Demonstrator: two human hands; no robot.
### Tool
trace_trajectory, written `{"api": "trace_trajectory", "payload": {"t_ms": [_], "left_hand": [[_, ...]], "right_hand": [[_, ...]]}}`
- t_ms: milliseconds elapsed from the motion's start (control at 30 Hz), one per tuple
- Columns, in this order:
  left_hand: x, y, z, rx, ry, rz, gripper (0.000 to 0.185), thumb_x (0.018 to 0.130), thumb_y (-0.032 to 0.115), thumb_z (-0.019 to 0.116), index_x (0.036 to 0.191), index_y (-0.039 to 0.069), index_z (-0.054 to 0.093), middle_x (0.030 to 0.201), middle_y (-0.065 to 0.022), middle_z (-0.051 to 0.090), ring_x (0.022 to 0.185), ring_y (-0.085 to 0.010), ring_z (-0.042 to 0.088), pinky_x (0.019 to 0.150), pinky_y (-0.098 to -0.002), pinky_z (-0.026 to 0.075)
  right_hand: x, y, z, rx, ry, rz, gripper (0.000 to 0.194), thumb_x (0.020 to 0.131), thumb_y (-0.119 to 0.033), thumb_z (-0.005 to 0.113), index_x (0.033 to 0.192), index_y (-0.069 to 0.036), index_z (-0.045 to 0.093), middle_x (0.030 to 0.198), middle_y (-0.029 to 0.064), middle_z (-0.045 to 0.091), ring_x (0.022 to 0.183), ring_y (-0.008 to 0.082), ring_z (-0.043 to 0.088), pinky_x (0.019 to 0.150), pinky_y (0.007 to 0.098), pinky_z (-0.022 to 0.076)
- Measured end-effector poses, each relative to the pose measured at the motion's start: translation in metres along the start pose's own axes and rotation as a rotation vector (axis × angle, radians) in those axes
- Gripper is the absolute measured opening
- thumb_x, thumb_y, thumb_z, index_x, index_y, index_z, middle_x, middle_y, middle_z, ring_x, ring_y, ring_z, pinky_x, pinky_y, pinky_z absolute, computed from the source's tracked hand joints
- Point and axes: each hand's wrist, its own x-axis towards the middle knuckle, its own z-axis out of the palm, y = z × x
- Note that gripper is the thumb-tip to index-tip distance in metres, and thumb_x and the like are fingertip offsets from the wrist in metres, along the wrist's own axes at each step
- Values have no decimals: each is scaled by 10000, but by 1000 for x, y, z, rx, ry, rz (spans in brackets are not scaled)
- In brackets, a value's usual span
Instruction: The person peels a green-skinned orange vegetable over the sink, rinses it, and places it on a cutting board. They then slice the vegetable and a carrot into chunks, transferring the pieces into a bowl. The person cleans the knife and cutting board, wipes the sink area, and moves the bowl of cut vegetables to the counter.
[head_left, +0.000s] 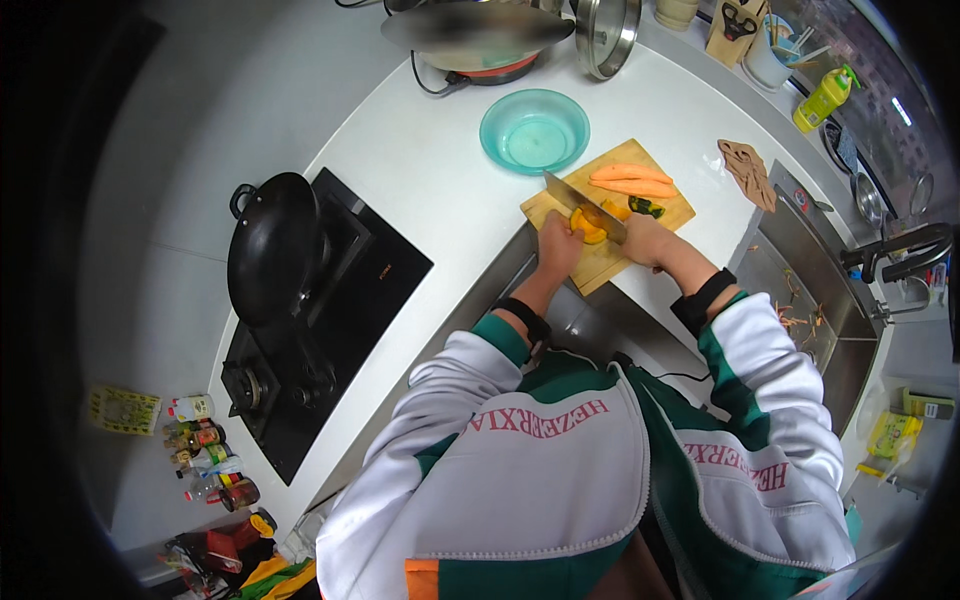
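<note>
My right hand (646, 240) grips the handle of a broad-bladed kitchen knife (574, 199), its blade slanting up and left across a wooden cutting board (600, 274). Under my left hand (561, 244) is a piece of orange-fleshed squash (589, 227), held by the fingertips close beside the blade. Behind the knife lies another orange piece (615, 209), partly covered. A dark green piece of rind (646, 207) rests near my right hand. Two peeled carrot-like orange lengths (632, 180) lie side by side at the board's far end.
A translucent teal bowl (535, 135) stands just beyond the board. Leftward, a black wok (274, 247) sits on the gas hob (360, 270). A brown cloth (747, 174) lies by the steel sink (799, 292), which contains peelings. A glass lid (606, 37) leans at the back.
</note>
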Motion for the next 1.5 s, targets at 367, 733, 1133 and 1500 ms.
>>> {"api": "trace_trajectory", "payload": {"t_ms": [367, 733, 1133, 1500], "left_hand": [[4, -18, -2, 10, -5, 61, 268, 750, 71, 714, 823, 29, 459, 670, -129, 508, 646, -373, 550, 605, -437, 457], [52, 90, -45, 191, 218, 679, 395, 917, 219, 550, 1235, -6, 484, 1287, -193, 461, 1254, -335, 414, 1027, -527, 295], [30, 34, -19, 335, 145, 686, 622, 887, 266, 603, 1381, -9, 345, 1438, -233, 310, 1337, -394, 300, 1090, -554, 206], [7, -1, -22, 208, -178, 546, 699, 761, 188, 746, 1317, -8, 371, 1317, -236, 388, 1193, -422, 406, 1015, -489, 334]], "right_hand": [[15, 15, 25, 15, 154, -50, 289, 776, -208, 670, 851, 72, 672, 837, 274, 661, 851, 386, 666, 763, 426, 535], [14, 13, 25, -136, 153, -55, 313, 813, -213, 616, 1014, 22, 670, 1045, 223, 665, 1013, 347, 636, 858, 423, 515], [1, 11, 27, -145, 172, -30, 243, 808, -154, 581, 955, 3, 693, 1008, 211, 674, 968, 348, 649, 818, 422, 529], [-11, 37, 41, 90, 312, -85, 249, 853, -214, 596, 966, -7, 676, 893, 259, 653, 868, 391, 647, 775, 456, 517]]}}
